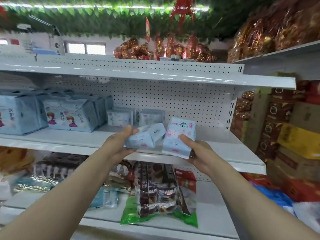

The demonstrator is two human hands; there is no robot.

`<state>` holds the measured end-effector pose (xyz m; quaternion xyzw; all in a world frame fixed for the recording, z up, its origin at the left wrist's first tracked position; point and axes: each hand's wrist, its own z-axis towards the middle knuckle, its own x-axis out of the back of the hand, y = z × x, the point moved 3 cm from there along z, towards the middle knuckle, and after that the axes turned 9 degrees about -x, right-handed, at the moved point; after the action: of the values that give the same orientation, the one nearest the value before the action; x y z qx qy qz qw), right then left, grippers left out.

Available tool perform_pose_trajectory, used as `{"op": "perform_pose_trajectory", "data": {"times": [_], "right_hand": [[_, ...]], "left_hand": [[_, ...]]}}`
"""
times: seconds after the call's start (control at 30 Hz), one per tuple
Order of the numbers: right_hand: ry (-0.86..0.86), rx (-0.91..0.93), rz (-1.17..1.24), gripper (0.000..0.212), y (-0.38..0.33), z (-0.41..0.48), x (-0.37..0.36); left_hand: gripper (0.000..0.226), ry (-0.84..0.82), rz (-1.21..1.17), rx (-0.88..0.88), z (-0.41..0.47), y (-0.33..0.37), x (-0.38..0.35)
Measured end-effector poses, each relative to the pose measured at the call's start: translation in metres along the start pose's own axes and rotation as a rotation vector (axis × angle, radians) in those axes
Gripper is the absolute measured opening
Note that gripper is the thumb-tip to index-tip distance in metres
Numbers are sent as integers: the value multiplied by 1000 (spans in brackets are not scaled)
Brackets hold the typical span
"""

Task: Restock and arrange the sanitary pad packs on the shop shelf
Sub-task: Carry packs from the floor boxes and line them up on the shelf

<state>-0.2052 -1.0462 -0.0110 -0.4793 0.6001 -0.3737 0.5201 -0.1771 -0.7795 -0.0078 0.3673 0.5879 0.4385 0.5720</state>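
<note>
1. Hands. I see the left hand (119, 144) at the centre of the frame, fingers and thumb curled round a pale blue pad pack (147, 135) that lies tilted on its side. The right hand (199, 153), just right of centre, grasps a second pad pack (178, 135) from below, with the thumb pressed on its front face. This pack stands nearly upright. The two packs are just beside each other, above the front part of the middle shelf (69, 141). I cannot tell whether either one touches the shelf board.

2. Surface. The middle shelf is white metal with a perforated back panel (173, 97). At centre rear, small pad packs (119, 116) stand upright side by side near the panel. At the left of the frame, large handled packs (69, 118) printed with a cartoon figure stand in rows.

3. Room. An upper shelf (155, 78) spans the frame above the hands. Red and gold wrapped goods (138, 51) sit on top of the unit at upper centre. On the lower shelf, at bottom centre, lies a green-edged snack bag (159, 193). Stacked cartons (294, 132) fill the right edge. A green leaf garland (103, 14) runs along the top, with a red lantern (183, 9) hanging from it. A window (86, 48) shows at upper left.
</note>
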Motion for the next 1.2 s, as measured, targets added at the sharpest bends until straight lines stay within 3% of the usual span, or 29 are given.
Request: {"op": "perform_pose_trajectory", "data": {"times": [0.07,0.13,0.27,0.43,0.6,0.77,1.07,1.2], "right_hand": [[9,25,-19,39,-3,13,-25],[26,47,-47,41,-4,26,-46],[52,55,-51,38,-1,46,-84],[92,67,-59,36,4,64,-115],[136,64,-97,36,3,77,-131],[135,63,-128,38,-2,92,-141],[159,57,-88,37,-8,111,-146],[149,48,-73,39,-7,116,-147]], "left_hand": [[19,3,86,-69,18,14,20],[19,-15,73,-121,36,26,37],[77,-64,-96,-73,66,36,68],[89,-203,-106,-12,98,39,97],[62,-327,-37,-50,116,43,109],[61,-339,-68,-33,134,38,117],[18,-207,-83,30,152,43,135],[23,-230,-2,43,154,52,138]]}}
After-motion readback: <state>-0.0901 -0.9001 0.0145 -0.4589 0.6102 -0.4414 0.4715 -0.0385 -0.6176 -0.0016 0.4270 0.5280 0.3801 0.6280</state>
